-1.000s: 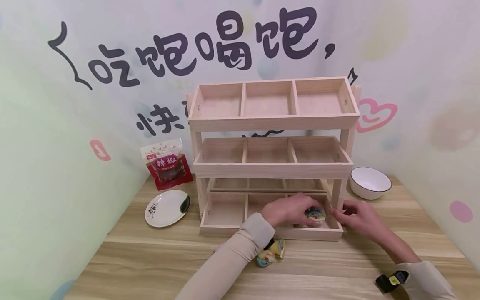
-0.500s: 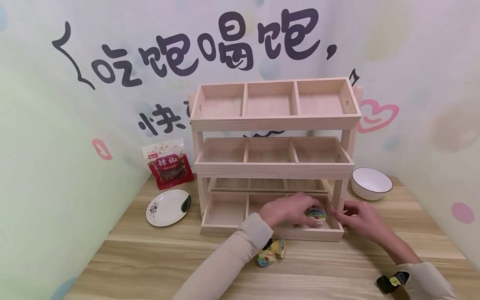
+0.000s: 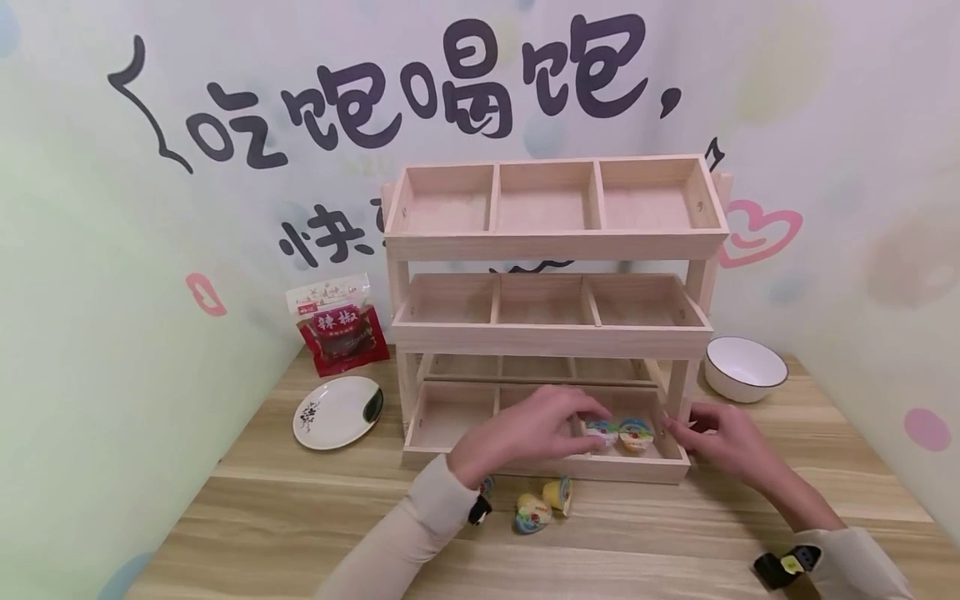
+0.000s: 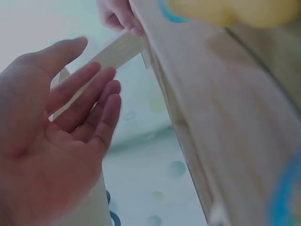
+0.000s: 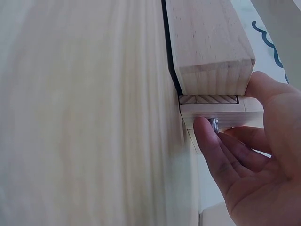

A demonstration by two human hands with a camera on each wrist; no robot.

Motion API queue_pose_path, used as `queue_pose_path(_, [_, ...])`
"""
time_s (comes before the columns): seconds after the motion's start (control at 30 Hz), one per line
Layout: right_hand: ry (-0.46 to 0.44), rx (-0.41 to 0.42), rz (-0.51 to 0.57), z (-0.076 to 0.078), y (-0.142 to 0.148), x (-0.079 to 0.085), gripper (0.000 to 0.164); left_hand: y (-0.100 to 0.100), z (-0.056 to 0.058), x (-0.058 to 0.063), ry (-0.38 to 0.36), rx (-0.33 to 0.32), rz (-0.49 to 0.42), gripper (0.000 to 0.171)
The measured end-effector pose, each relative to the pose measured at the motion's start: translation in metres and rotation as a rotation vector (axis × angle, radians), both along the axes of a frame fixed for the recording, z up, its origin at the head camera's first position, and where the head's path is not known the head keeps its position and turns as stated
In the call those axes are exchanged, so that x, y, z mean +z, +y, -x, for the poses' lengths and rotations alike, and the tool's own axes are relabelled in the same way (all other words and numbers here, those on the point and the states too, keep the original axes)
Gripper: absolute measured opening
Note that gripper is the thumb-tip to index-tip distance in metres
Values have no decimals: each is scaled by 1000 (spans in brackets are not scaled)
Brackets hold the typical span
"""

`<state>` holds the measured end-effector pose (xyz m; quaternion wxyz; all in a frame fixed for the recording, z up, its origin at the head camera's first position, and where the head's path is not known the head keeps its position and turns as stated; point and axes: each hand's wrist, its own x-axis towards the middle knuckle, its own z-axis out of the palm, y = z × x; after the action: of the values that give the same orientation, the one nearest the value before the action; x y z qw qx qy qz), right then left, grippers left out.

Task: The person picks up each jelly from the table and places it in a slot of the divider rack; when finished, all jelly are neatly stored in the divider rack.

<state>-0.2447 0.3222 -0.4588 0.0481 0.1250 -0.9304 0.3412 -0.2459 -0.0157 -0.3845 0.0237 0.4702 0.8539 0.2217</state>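
Left fingers [image 3: 587, 406] partly hide tray cup [image 3: 603, 432]; wrist [image 3: 468, 461] overlaps table cup [image 3: 487, 485].

- My left hand [image 3: 528, 427] partly covers a printed cup [image 3: 602, 433] in the lowest tray's [image 3: 622, 470] right compartment.
- Another cup [image 3: 487, 485], mostly hidden behind the base of the same hand.
- The wooden rack [image 3: 555, 342] cuts off the wall's lower lettering [image 3: 327, 232].
- My sleeves [image 3: 386, 537] run out of frame below.
- Yellow shapes [image 4: 273, 10], blurred, cropped atop the left wrist view.

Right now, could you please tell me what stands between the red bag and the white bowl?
In the head view, the wooden rack stands between the red bag and white bowl.
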Motion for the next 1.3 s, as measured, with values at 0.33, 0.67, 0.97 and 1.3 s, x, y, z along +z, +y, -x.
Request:
queue_pose_path(0.33, [-16,-16,-5,0,1,2,33,-38,-34,-30,-16,0,-46,27])
queue_pose_path(0.67, [-15,-11,-20,2,1,3,35,-44,-47,-37,40,20,27,24])
queue_pose_path(0.97, [-36,3,-21,2,2,3,39,-42,-45,-41,35,-29,23,9])
queue_pose_path(1.3, [-49,14,-4,4,3,-1,43,-45,-46,-42,-60,-14,19,24])
